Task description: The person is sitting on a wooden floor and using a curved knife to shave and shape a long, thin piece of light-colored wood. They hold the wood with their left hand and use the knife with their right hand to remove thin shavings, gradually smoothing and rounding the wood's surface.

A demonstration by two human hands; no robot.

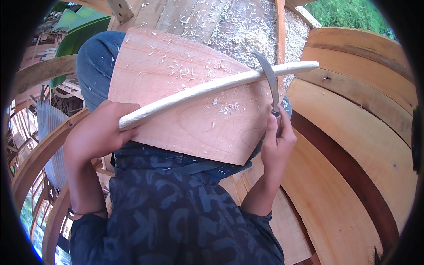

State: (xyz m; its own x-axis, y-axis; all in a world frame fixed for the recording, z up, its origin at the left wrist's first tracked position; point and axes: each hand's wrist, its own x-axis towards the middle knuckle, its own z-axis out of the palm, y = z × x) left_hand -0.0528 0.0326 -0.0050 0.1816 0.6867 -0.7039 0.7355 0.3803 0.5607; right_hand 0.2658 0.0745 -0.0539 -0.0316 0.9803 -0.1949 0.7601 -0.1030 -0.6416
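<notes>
Here's my left grip [108,128] clasping the pale stick [194,91] by one end, aslant over the board [198,128]; my right grip [279,137] is wrapped round the curved knife [270,81]. Should the stick twist under pressure, the knife could skid off.

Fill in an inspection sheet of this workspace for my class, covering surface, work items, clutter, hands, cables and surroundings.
Surface: wooden board across the person's legs.
Work items: pale stick spanning the board, reaching past its right edge; curved-blade knife crossing the stick, contact unclear.
Clutter: wood shavings scattered on the board, heaped beyond it.
Hands: left hand grips the stick's left end; right hand grips the knife's handle.
Cables: nothing seen.
Surroundings: curved planks right; large green leaf upper left.
</notes>
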